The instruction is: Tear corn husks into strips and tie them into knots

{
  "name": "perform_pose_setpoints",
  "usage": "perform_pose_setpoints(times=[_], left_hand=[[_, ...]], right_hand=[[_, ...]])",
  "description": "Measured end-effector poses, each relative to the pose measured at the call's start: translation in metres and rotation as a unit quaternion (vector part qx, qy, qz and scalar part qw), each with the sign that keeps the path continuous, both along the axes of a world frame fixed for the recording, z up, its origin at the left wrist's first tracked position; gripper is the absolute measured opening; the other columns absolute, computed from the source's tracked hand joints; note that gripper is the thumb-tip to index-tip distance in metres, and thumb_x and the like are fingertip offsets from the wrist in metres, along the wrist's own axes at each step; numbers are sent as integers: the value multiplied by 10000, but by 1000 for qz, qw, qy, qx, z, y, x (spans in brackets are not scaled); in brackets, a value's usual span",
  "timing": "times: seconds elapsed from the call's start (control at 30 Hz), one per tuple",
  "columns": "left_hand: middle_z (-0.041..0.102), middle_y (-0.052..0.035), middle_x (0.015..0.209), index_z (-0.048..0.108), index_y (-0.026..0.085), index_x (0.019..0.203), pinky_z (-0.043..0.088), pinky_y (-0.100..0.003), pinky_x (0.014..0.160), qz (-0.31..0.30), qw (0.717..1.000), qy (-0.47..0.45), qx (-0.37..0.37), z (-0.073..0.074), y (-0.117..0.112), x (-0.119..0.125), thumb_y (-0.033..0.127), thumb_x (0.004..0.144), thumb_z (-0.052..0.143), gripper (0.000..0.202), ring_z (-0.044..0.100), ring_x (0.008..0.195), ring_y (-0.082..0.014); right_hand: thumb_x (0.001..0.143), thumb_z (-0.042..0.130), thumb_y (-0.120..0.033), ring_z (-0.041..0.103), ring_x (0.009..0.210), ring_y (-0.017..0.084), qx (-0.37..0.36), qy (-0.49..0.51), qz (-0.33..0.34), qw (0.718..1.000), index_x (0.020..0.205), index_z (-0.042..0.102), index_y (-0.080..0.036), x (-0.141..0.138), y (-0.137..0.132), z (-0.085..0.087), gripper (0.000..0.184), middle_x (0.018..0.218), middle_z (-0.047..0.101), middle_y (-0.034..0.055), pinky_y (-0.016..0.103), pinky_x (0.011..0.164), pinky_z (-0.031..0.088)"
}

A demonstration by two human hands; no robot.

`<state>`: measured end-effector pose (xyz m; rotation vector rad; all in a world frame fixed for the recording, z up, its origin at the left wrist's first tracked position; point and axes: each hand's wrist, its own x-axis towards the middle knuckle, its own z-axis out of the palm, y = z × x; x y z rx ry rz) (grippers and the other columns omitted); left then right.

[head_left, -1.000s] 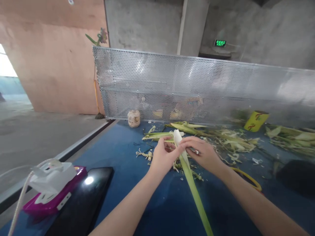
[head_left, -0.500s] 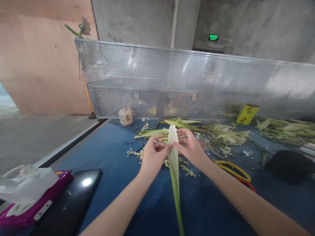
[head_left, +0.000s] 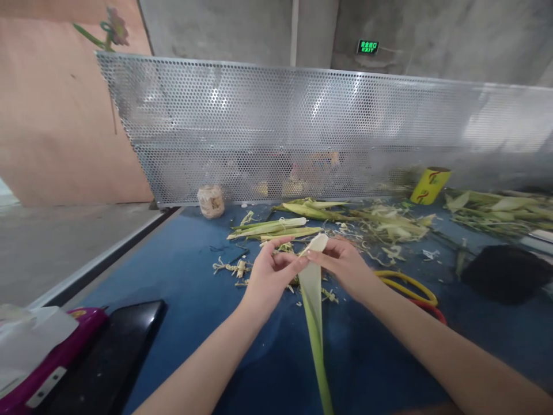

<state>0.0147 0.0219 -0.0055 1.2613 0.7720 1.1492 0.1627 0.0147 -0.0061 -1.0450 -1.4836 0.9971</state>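
A long leaf (head_left: 313, 291), pale and broad at the top and green and narrow toward me, is held up above the blue table. My left hand (head_left: 271, 272) pinches its upper left edge between thumb and fingers. On the other side my right hand (head_left: 342, 266) grips it near the whitish tip, thumb in front and fingers behind. The tip leans to the right. Behind my hands lie several cut green leaves and stalks (head_left: 268, 227). A small braided piece (head_left: 235, 267) rests on the table just left of my left hand.
A perforated metal panel (head_left: 259, 127) closes off the table's back. There stand a whitish jar-like object (head_left: 211, 202) and a yellow roll (head_left: 431, 185). More leaves (head_left: 503, 213), yellow and red loops (head_left: 408, 286) and a black object (head_left: 507, 274) lie right; a black tablet-like slab (head_left: 108, 351) lies left.
The leaf's upright tip now tilts to the right and is bent over between my fingers. Both hands stay on the leaf, and the camera view has shifted slightly.
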Motion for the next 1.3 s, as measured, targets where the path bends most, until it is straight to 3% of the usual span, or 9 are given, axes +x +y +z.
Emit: perform_pose_setpoints(times=[0.13, 0.27, 0.47, 0.67, 0.9, 1.3], left_hand=[[592, 15, 715, 428, 147, 1077, 412, -225, 564, 54, 990, 101, 80, -3, 5, -3, 256, 655, 659, 494, 554, 650, -108], [633, -18, 772, 436, 161, 1142, 438, -254, 608, 36, 983, 153, 98, -3, 8, -7, 258, 679, 622, 508, 589, 722, -145], [661, -16, 701, 485, 151, 1116, 439, -254, 592, 52, 979, 173, 98, -3, 8, -8, 264, 675, 622, 476, 596, 655, -147], [673, -18, 706, 472, 156, 1086, 442, -251, 602, 60, 977, 180, 101, 1, 7, -8, 245, 672, 627, 451, 600, 662, -143], [642, -13, 716, 450, 145, 1130, 450, -255, 612, 38, 979, 175, 100, 2, 6, -9, 241, 666, 631, 508, 606, 705, -153], [609, 23, 634, 393, 151, 1148, 472, -284, 625, 44, 976, 192, 98, -3, 6, -9, 240, 648, 638, 563, 579, 610, -141]], right_hand=[[693, 621, -382, 423, 508, 90, -3, -58, -10, 998, 630, 537, -162, 2, 3, -4, 243, 570, 482, -27, 220, 485, 341], [714, 585, -424, 372, 475, 82, -1, -125, -22, 992, 603, 510, -159, 3, 5, -5, 297, 526, 408, -45, 214, 456, 282], [709, 595, -412, 380, 458, 80, -6, -138, -6, 990, 603, 505, -160, 5, 5, -5, 288, 507, 416, -46, 205, 434, 279], [748, 545, -325, 443, 502, 100, 23, -161, 28, 986, 730, 588, -158, 8, 6, -5, 174, 584, 509, -15, 217, 462, 332], [742, 547, -290, 458, 508, 107, 44, -176, 17, 983, 711, 600, -166, 8, 6, -7, 138, 572, 526, -21, 221, 476, 337], [761, 507, -244, 366, 548, 96, 98, -277, -17, 956, 619, 467, -165, 8, 5, -6, 168, 595, 371, -36, 218, 499, 294]])
